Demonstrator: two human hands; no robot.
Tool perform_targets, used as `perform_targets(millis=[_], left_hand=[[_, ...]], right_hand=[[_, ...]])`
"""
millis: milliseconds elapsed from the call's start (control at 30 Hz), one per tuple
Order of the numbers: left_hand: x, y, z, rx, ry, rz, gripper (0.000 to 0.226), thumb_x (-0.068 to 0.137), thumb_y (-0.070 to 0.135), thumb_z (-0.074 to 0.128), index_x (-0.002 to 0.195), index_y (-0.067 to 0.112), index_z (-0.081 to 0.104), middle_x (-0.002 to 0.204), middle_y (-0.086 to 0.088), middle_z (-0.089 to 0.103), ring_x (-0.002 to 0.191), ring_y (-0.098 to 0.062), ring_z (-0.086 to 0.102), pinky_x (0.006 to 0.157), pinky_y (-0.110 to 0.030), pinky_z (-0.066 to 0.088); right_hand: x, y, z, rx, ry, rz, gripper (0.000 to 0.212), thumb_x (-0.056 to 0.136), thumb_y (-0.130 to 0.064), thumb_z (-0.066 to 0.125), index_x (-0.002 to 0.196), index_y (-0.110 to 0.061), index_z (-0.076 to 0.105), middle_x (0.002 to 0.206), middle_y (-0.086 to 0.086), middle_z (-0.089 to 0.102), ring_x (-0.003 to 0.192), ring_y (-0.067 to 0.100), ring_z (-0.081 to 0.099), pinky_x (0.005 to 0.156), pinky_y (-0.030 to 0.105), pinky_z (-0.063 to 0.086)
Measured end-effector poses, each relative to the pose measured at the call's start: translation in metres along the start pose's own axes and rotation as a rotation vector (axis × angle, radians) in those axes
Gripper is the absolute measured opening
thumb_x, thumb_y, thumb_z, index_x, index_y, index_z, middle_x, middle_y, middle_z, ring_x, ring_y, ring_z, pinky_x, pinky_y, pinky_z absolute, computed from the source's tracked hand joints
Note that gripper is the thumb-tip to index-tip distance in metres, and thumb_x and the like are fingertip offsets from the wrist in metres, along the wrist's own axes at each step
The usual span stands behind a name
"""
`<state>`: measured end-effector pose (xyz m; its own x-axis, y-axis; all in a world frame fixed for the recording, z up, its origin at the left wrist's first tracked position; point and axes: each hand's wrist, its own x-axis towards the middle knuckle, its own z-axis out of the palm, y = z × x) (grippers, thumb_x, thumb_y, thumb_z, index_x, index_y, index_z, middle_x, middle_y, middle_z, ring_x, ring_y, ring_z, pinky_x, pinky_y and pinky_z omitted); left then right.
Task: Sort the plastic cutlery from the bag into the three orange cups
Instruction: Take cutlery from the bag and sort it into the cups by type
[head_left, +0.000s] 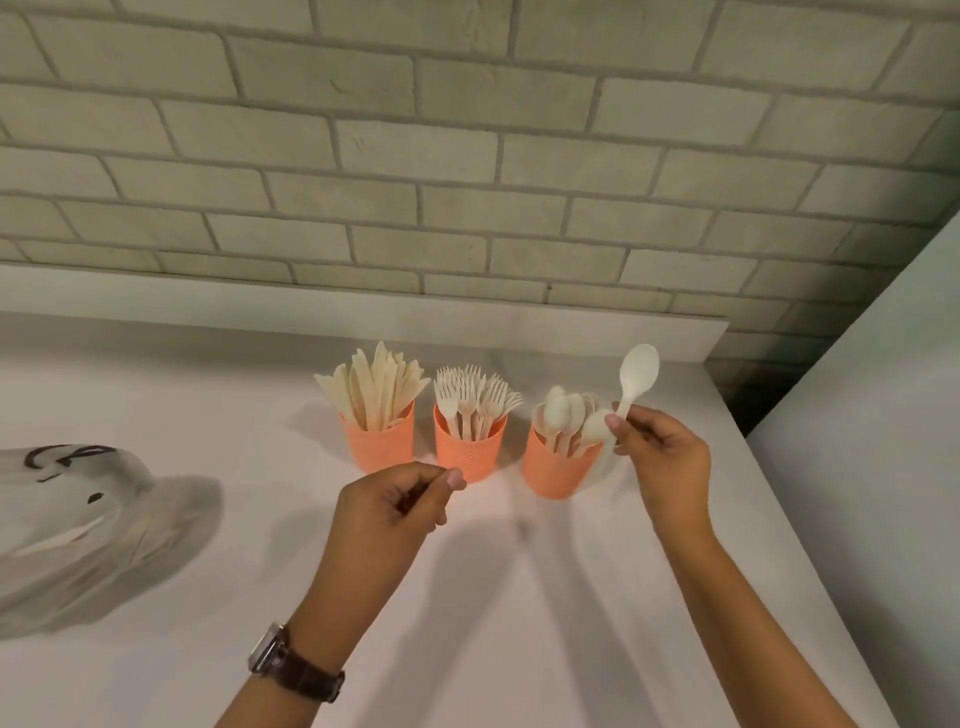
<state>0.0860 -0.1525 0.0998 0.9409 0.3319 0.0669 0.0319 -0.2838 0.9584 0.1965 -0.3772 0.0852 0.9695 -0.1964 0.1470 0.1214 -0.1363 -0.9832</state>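
The right hand (665, 462) pinches a white spoon (638, 371) by its handle, bowl up, just beside the orange cup of spoons (550, 475), while the left hand (389, 504) is curled up with nothing in it, well apart from the bag (78, 530).

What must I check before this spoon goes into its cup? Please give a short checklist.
1. Right hand grips the spoon by its handle: ok.
2. Spoon cup stands upright, just left of that hand: ok.
3. Room in the spoon cup: ok, it looks loosely filled.
4. Left hand free: ok, curled, nothing seen in it.
5. Bag emptied: not ok, a piece shows inside.
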Motion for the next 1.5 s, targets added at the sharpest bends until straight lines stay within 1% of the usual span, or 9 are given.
perform_targets(millis=[100,200,367,467,633,867,1067,1300,1500], left_hand=[[-0.011,-0.008,-0.005,-0.001,-0.005,-0.061,0.021,0.084,0.021,0.066,0.066,0.029,0.072,0.055,0.001,0.061,0.052,-0.005,0.054,0.057,-0.016,0.046],[-0.02,-0.012,-0.014,-0.02,-0.001,-0.123,0.023,0.085,0.019,0.065,0.065,0.026,0.073,0.054,0.002,0.059,0.051,-0.004,0.051,0.055,-0.012,0.044],[-0.032,-0.015,-0.031,0.033,0.054,-0.149,0.018,0.084,0.025,0.065,0.067,0.027,0.072,0.056,0.003,0.06,0.051,-0.004,0.05,0.055,-0.01,0.042],[-0.035,-0.015,-0.044,0.085,0.089,-0.126,0.017,0.083,0.026,0.065,0.067,0.027,0.072,0.059,0.003,0.063,0.052,-0.004,0.052,0.054,-0.008,0.041],[-0.031,-0.025,-0.084,0.175,0.121,-0.055,0.014,0.082,0.026,0.067,0.07,0.031,0.072,0.073,0.011,0.069,0.066,-0.01,0.06,0.062,-0.016,0.046],[-0.005,-0.058,-0.19,0.459,0.236,0.198,0.015,0.08,0.022,0.067,0.082,0.037,0.067,0.096,0.018,0.064,0.095,0.004,0.056,0.079,-0.002,0.039],[0.017,-0.102,-0.312,0.807,0.256,0.169,0.018,0.072,0.015,0.077,0.084,0.027,0.073,0.119,-0.008,0.06,0.108,-0.033,0.053,0.09,-0.041,0.04],[0.012,-0.147,-0.38,0.915,0.152,-0.076,0.03,0.071,0.025,0.078,0.099,0.035,0.072,0.134,-0.011,0.051,0.121,-0.038,0.043,0.096,-0.052,0.041],[0.006,-0.154,-0.392,0.68,-0.02,-0.194,0.047,0.077,0.035,0.071,0.121,0.042,0.056,0.137,0.009,0.038,0.09,-0.007,0.052,0.081,-0.019,0.04]], right_hand=[[0.022,0.011,0.004,-0.026,0.012,-0.043,0.012,0.079,-0.005,0.072,0.083,-0.016,0.071,0.08,0.003,0.071,0.074,0.013,0.067,0.072,0.022,0.055],[0.034,0.029,0.015,-0.193,-0.007,-0.048,0.008,0.077,-0.006,0.074,0.073,-0.01,0.067,0.07,0.007,0.066,0.063,0.003,0.062,0.063,0.01,0.047],[0.024,0.038,0.01,-0.445,-0.019,-0.126,0.016,0.072,-0.011,0.079,0.084,-0.003,0.071,0.082,0.008,0.066,0.071,0.022,0.06,0.068,0.019,0.046],[0.017,0.022,-0.002,-0.473,0.012,-0.262,0.022,0.07,-0.015,0.081,0.087,-0.005,0.071,0.082,0.003,0.063,0.064,0.013,0.055,0.065,0.006,0.041],[-0.022,0.0,0.018,-0.425,-0.208,-0.365,0.011,0.071,-0.009,0.079,0.08,-0.012,0.073,0.071,-0.003,0.065,0.07,0.017,0.054,0.061,0.01,0.04],[-0.098,-0.013,0.11,-0.318,-0.435,-0.361,0.01,0.075,-0.01,0.076,0.076,-0.02,0.075,0.084,-0.011,0.067,0.065,0.011,0.056,0.06,0.013,0.042],[-0.163,-0.026,0.213,-0.157,-0.421,-0.189,0.023,0.078,-0.008,0.073,0.071,-0.03,0.074,0.073,-0.014,0.069,0.065,0.012,0.058,0.06,0.016,0.045],[-0.219,-0.036,0.313,-0.147,-0.499,-0.257,0.02,0.076,-0.01,0.075,0.075,-0.029,0.072,0.076,-0.012,0.069,0.068,0.009,0.061,0.063,0.01,0.045],[-0.235,-0.047,0.375,-0.231,-0.725,-0.351,0.011,0.085,-0.017,0.063,0.089,-0.02,0.073,0.091,-0.018,0.068,0.091,0.001,0.063,0.081,0.011,0.047]])
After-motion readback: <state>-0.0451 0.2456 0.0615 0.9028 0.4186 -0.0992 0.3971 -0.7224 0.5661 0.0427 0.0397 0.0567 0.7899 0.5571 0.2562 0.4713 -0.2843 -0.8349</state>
